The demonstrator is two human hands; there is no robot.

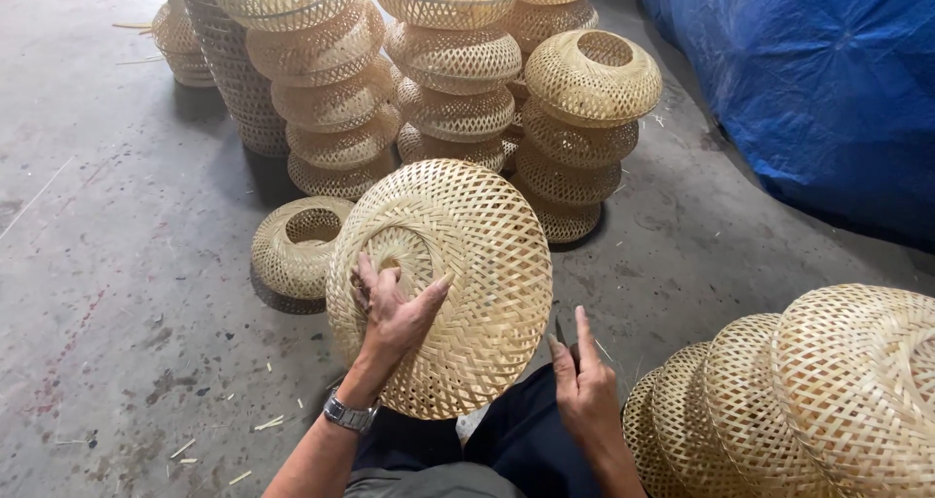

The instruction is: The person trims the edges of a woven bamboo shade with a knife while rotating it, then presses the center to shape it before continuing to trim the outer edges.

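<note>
A round woven bamboo shade [477,264] stands tilted on my lap, its open ring facing me. My left hand [394,308] lies spread on its face, fingers reaching into the centre ring, a metal watch on the wrist. My right hand [581,381] sits just right of the shade's lower edge, fingers closed around a small dark tool whose tip pokes up near the rim; the tool is mostly hidden.
Tall stacks of similar woven shades [448,79] stand on the concrete floor ahead, one single shade [292,250] lying beside them. A row of nested shades [808,391] lies at my right. A blue tarp [818,79] covers something at the far right. Bamboo slivers litter the floor.
</note>
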